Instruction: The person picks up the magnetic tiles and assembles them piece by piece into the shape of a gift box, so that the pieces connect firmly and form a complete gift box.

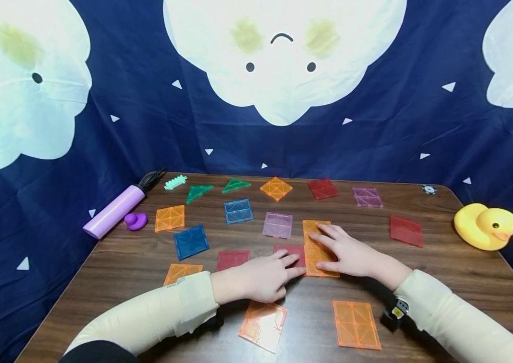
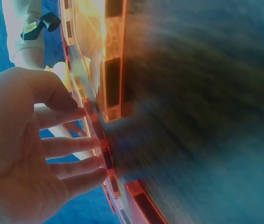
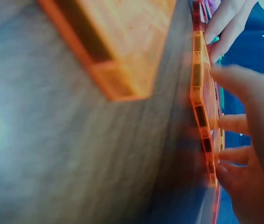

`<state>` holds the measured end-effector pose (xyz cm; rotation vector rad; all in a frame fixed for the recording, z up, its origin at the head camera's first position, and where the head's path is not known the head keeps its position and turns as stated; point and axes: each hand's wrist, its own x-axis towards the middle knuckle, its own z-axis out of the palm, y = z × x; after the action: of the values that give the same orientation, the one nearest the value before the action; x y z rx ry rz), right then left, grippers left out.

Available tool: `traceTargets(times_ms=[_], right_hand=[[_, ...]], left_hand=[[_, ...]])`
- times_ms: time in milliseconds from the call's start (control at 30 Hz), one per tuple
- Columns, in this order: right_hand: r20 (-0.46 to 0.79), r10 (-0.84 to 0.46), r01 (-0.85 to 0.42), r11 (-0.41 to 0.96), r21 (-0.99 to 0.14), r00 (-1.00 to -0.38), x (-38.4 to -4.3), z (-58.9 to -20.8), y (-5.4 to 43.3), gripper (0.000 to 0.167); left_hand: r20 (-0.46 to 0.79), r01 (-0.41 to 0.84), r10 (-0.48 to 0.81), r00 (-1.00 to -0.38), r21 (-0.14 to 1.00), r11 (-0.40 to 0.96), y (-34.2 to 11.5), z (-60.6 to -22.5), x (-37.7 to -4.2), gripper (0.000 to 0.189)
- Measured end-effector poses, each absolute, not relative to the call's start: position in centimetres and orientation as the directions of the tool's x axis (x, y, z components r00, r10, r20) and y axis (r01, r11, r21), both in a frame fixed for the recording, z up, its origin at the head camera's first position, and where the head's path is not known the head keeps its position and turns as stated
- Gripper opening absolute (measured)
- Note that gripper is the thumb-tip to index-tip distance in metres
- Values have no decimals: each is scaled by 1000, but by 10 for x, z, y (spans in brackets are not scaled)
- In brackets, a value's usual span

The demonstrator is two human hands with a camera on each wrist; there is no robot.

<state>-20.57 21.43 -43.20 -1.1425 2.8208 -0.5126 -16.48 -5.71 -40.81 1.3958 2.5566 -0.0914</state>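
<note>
My left hand [image 1: 261,278] lies with its fingertips on a translucent red square tile [image 1: 299,250] near the middle of the table. That tile's right side meets the lower of two orange square tiles [image 1: 313,258], and the upper orange tile [image 1: 309,228] stands directly behind it. Across both orange tiles rest the spread fingers of my right hand [image 1: 354,252]. In the left wrist view the left hand's [image 2: 20,149] fingertips press along a reddish tile edge. The right wrist view has the right hand [image 3: 260,149] touching the orange tiles [image 3: 198,74], which lie flat with dark strips along their edges.
Nearer me lie a glossy orange tile [image 1: 263,325] and another orange tile [image 1: 357,325]. Several coloured squares and two green triangles [image 1: 199,192] are spread farther back. A purple cylinder [image 1: 115,212] and small purple duck [image 1: 135,221] stand left, a yellow duck [image 1: 483,227] right.
</note>
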Motion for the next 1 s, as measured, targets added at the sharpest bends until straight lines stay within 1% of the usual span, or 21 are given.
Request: traceTargets(times_ms=[100,167,267,400,500,633,667,733,900,933,1000], right_hand=[[26,-693,-645,657,-390,-721,-202,-433,218,86],[8,-699,-642,652,-405,-715,-201,-433,219,91],[9,-704,-650,650,-393,-710,-199,-433,219,94],[46,-707,-671,646,-364,-706,-198,-433,215,93],[56,-707,-676,647,-353,-705,-199,-434,214,92],[55,-703,-671,649,-358,-709,-201,-435,213,93],[57,-702,-670,649,-360,-710,-201,-435,213,93],[59,-701,-668,647,-368,-711,-201,-435,212,93],[72,-702,-672,640,-373,-708,-202,-436,210,93],[73,-703,-673,639,-371,-708,-202,-436,210,93],[75,-703,-674,639,-369,-707,-203,-437,210,93]], left_hand=[[-227,833,821,-524,62,550,-58,-408,-165,58],[-223,832,822,-524,72,550,-58,-408,-166,57],[-212,830,826,-522,99,549,-59,-409,-167,56],[-168,813,836,-523,196,548,-65,-404,-178,52],[-116,773,819,-561,282,569,-75,-396,-199,48],[-63,704,757,-650,326,631,-91,-391,-234,48],[-62,692,748,-660,337,639,-94,-391,-241,48],[-69,686,751,-657,359,633,-98,-393,-253,48],[-170,685,790,-588,414,599,-100,-399,-265,52],[-190,681,789,-585,413,605,-99,-400,-266,53],[-221,670,771,-597,391,631,-98,-401,-267,55]])
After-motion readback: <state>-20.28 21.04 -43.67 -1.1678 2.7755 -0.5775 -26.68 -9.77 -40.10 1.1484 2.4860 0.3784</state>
